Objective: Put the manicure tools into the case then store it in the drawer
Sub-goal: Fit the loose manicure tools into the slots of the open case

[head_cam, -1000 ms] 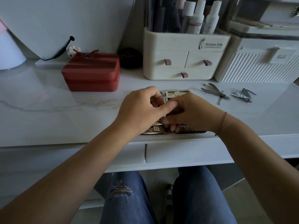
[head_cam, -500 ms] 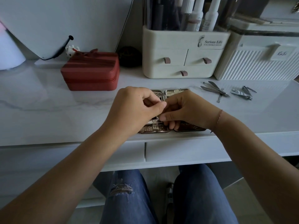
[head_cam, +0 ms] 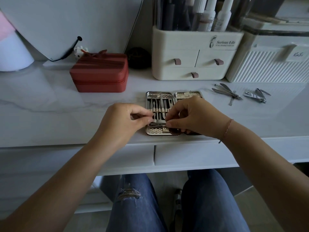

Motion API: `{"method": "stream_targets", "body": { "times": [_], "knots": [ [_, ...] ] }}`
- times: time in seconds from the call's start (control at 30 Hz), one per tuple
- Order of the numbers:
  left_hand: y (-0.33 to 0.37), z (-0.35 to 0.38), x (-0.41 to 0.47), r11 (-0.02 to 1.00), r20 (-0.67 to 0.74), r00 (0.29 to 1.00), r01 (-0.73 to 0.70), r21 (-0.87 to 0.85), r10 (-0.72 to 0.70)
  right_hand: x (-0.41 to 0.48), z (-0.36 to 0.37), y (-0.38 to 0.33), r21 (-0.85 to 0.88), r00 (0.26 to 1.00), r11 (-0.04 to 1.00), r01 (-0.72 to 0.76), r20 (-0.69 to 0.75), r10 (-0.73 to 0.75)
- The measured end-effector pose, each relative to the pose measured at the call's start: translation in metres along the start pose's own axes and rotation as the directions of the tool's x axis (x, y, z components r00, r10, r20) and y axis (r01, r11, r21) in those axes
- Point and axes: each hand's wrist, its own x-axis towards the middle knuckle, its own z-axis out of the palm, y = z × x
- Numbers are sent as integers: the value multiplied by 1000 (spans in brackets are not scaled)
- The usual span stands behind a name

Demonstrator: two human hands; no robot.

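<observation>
The open metal manicure case (head_cam: 151,95) lies flat near the table's front edge, with several slim tools strapped in its left half. My left hand (head_cam: 123,122) pinches at the case's lower left. My right hand (head_cam: 194,116) covers most of the right half and pinches from the other side. Both sets of fingertips meet on a slim pale tool (head_cam: 158,121) lying across the lower row. Loose on the table to the right are nippers with scissors (head_cam: 226,93) and nail clippers (head_cam: 255,96). Two shut table drawers (head_cam: 192,154) sit below the edge.
A red zipped box (head_cam: 100,74) stands at the back left. A cream organiser with three small drawers (head_cam: 194,62) and a white ribbed box (head_cam: 267,67) line the back right. A white mirror base (head_cam: 50,30) leans behind. My knees are under the table.
My left hand has slid to the left off the case, uncovering the strapped tools in its left half. My right hand stays over the right half, fingertips still pinched.
</observation>
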Motion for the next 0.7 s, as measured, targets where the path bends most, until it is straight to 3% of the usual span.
{"method": "stream_targets", "body": {
  "times": [0.23, 0.33, 0.4, 0.53, 0.6, 0.7],
  "knots": [
    [-9, 1, 10, 998, 108, 993, -55, 25, 52, -4, 0, 3, 40, 999, 999, 26, -24, -25],
    [-8, -2, 24, 997, 84, 994, -76, 12, 75, -6, -15, 14, 108, 991, 994, 29, -135, -14],
    [-8, -1, 39, 996, 18, 996, -83, 20, 82, -5, -32, 33, 66, 947, 998, -6, -319, 26],
    [-14, 13, 66, 980, -2, 994, -110, 166, 112, -6, -73, 85, -18, 768, 980, -199, -624, 144],
    [-17, 21, 70, 971, 59, 993, -116, 208, 106, -8, -89, 106, -61, 716, 953, -297, -675, 180],
    [-23, 26, 67, 950, 116, 987, -140, 278, 111, -5, -103, 123, -123, 735, 936, -331, -656, 174]
  ]
}}
